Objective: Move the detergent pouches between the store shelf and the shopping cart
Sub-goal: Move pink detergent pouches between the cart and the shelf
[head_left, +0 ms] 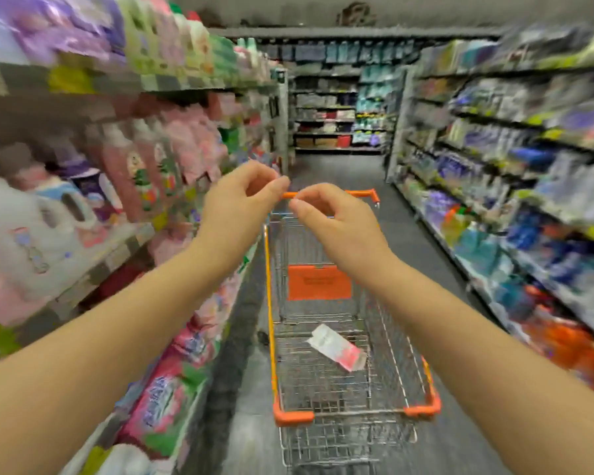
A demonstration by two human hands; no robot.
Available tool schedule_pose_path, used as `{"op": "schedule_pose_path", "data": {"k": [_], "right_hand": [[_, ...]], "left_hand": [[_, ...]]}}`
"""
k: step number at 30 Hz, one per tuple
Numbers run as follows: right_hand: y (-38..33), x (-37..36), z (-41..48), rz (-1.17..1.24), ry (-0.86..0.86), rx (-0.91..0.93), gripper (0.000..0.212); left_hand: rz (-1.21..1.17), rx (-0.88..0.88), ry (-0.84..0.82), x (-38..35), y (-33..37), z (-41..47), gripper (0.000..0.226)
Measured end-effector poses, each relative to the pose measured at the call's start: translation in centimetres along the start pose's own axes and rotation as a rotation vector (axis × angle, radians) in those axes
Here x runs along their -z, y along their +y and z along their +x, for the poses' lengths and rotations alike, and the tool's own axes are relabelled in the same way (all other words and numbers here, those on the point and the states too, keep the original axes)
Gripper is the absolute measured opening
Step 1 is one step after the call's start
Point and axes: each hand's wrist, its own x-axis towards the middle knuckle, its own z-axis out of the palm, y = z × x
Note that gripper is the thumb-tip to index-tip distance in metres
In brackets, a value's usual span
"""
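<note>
Pink and purple detergent pouches (186, 145) fill the blurred store shelf (124, 241) on the left, and the wire shopping cart (270, 320) with orange trim stands in the aisle just beside it. Over the cart the left hand (237, 207) and right hand (336, 228) hang raised, fingertips nearly meeting, fingers curled, thumb to forefinger, seemingly holding nothing. One pink-and-white pouch (336, 347) lies flat on the cart's mesh floor.

A wire shopping cart (294, 417) stands on the dark floor (240, 423) at 6 o'clock, one detergent pouch (336, 346) flat on its basket bottom. The store shelf (117, 248) at 9 o'clock carries pink pouches (186, 145) and a white jug (21, 234); blurred packs fill the shelves (487, 122) at 3 o'clock.
</note>
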Motion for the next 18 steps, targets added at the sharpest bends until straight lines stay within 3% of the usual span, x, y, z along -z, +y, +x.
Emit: {"op": "schedule_pose_path", "data": {"k": [9,14,18], "right_hand": [[18.7,3.0,6.2,-0.09,0.068,-0.369,0.003],[31.5,-0.7,8.0,-0.017,0.094,-0.594,0.023],[41.0,-5.0,8.6,0.043,0.046,-0.829,0.034]], "left_hand": [[-0.045,0.197,-0.27,-16.6,-13.6,8.3,0.015],[0.052,0.392,-0.309,-24.5,-23.5,8.0,0.007],[0.095,0.623,-0.235,-30.1,-31.5,7.4,0.018]]}}
